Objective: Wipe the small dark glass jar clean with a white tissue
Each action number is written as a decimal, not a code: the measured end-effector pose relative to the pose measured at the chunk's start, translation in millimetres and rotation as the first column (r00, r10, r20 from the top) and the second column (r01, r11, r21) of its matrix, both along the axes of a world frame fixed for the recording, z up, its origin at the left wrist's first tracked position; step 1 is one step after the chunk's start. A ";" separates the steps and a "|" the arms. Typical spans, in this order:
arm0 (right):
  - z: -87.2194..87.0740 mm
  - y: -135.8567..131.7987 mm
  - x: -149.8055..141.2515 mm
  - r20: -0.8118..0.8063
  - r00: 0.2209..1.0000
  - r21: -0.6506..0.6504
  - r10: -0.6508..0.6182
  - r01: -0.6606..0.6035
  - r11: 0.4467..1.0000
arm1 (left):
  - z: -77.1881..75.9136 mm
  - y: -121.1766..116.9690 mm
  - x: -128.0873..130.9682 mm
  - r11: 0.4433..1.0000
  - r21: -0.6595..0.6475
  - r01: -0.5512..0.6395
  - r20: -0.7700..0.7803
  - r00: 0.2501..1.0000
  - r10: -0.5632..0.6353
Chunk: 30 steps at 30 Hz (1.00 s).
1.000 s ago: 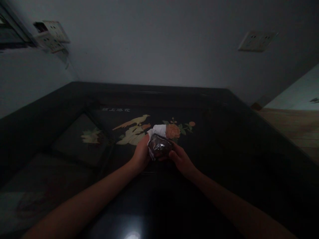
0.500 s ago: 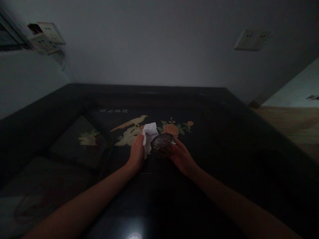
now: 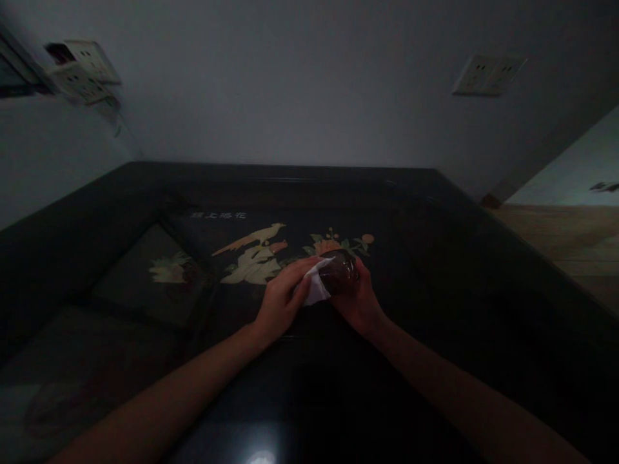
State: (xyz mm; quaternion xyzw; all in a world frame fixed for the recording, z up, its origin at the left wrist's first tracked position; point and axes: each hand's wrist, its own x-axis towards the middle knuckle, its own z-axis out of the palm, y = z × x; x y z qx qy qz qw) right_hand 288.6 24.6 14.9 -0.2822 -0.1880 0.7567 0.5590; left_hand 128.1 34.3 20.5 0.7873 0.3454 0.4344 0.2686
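Observation:
My left hand (image 3: 285, 293) is closed on a white tissue (image 3: 318, 289), pressing it against the left side of a dark see-through glass (image 3: 338, 270). My right hand (image 3: 360, 299) wraps round the glass from the right and below. The glass looks tilted, and shiny glints show on its surface; its exact shape is hard to make out in the dim light. Both hands are above the glossy black table (image 3: 416, 212), over its inlaid bird (image 3: 254, 238) and flower picture.
A pale wall rises behind the table, with a double socket (image 3: 489, 74) at the right and more sockets (image 3: 82, 74) at the left. Wooden flooring (image 3: 565, 238) shows beyond the table's right edge. A bright light reflection lies on the near tabletop.
My left hand has moved right with the tissue, which now touches the glass. The glass has shifted a little to the right and turned in my right hand.

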 end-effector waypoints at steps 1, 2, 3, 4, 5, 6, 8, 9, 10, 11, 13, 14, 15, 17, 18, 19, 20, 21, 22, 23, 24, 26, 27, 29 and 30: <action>0.6 0.2 0.0 -0.005 1.000 -0.010 -0.009 0.009 1.000 | -0.2 0.1 -0.8 0.999 0.038 0.038 -0.043 0.998 -0.036; 1.2 0.6 0.1 -0.009 1.000 -0.017 -0.026 0.025 1.000 | -0.7 0.3 -1.6 0.994 0.074 0.075 -0.093 0.993 -0.068; 1.8 1.0 0.4 -0.013 0.999 -0.024 -0.048 0.048 0.999 | -1.3 0.6 -2.2 0.988 0.109 0.111 -0.146 0.985 -0.095; 2.3 1.4 0.8 -0.015 0.997 -0.032 -0.070 0.069 0.997 | -2.0 0.7 -2.6 0.980 0.140 0.142 -0.200 0.973 -0.112; 2.7 1.8 1.2 -0.013 0.997 -0.042 -0.082 0.081 0.996 | -2.6 0.6 -2.7 0.973 0.165 0.164 -0.250 0.961 -0.120; 3.1 2.1 1.7 -0.010 0.996 -0.053 -0.086 0.085 0.995 | -3.2 0.3 -2.5 0.966 0.186 0.178 -0.292 0.949 -0.118; 3.5 2.3 2.6 -0.014 0.996 -0.074 -0.084 0.082 0.994 | -3.7 -0.9 -1.5 0.958 0.221 0.185 -0.354 0.930 -0.098; 3.3 2.3 3.0 -0.020 0.997 -0.080 -0.081 0.079 0.994 | -3.5 -1.6 -0.9 0.953 0.240 0.183 -0.376 0.923 -0.083; 3.1 2.3 3.3 -0.027 0.997 -0.081 -0.079 0.076 0.994 | -3.0 -2.2 -0.5 0.949 0.257 0.181 -0.396 0.916 -0.068; 2.6 2.2 3.6 -0.036 0.996 -0.079 -0.077 0.074 0.994 | -2.3 -2.6 -0.3 0.944 0.277 0.179 -0.412 0.910 -0.052; 1.2 2.2 4.1 -0.045 0.997 -0.067 -0.069 0.065 0.996 | -0.6 -2.6 -0.7 0.935 0.308 0.176 -0.438 0.899 -0.024; 0.5 2.3 4.3 -0.048 0.997 -0.060 -0.065 0.062 0.996 | 0.2 -2.1 -1.2 0.931 0.320 0.177 -0.449 0.894 -0.016; -0.2 2.3 4.4 -0.050 0.997 -0.054 -0.065 0.062 0.997 | 0.8 -1.2 -1.9 0.926 0.331 0.181 -0.458 0.889 -0.011; -1.2 2.5 4.5 -0.059 0.996 -0.050 -0.068 0.065 0.997 | 1.1 1.0 -3.2 0.917 0.354 0.185 -0.464 0.886 0.001; -1.5 2.5 4.4 -0.066 0.995 -0.052 -0.070 0.067 0.996 | 0.9 2.1 -3.7 0.915 0.360 0.184 -0.466 0.885 0.005; -1.5 2.5 4.3 -0.075 0.994 -0.056 -0.074 0.070 0.996 | 0.6 3.0 -4.2 0.914 0.363 0.180 -0.463 0.886 0.009; -1.5 2.5 4.2 -0.083 0.993 -0.060 -0.080 0.075 0.995 | 0.4 3.7 -4.5 0.917 0.357 0.180 -0.465 0.885 0.007; -1.4 2.5 4.2 -0.087 0.993 -0.062 -0.085 0.079 0.995 | 0.5 4.0 -4.9 0.920 0.346 0.182 -0.468 0.884 0.002; -1.4 2.5 4.3 -0.087 0.992 -0.061 -0.089 0.084 0.995 | 1.0 4.1 -5.2 0.924 0.332 0.187 -0.475 0.880 -0.008; -1.6 2.6 4.5 -0.082 0.993 -0.057 -0.089 0.084 0.995 | 2.0 4.0 -5.6 0.928 0.315 0.196 -0.487 0.873 -0.019; -1.9 2.7 4.8 -0.074 0.994 -0.052 -0.083 0.079 0.996 | 3.4 3.8 -6.0 0.932 0.298 0.205 -0.501 0.865 -0.030; -3.1 3.0 5.7 -0.057 0.996 -0.043 -0.064 0.062 0.997 | 7.1 3.1 -6.7 0.943 0.258 0.212 -0.533 0.845 -0.044; -3.8 3.2 6.1 -0.051 0.997 -0.041 -0.058 0.056 0.998 | 9.2 2.8 -6.9 0.947 0.242 0.210 -0.546 0.836 -0.046; -5.0 3.3 6.8 -0.041 0.998 -0.045 -0.047 0.045 0.998 | 13.4 2.0 -7.1 0.953 0.225 0.202 -0.560 0.828 -0.043; -5.2 3.3 6.9 -0.037 0.998 -0.046 -0.042 0.040 0.998 | 15.4 1.4 -6.9 0.954 0.226 0.199 -0.558 0.829 -0.041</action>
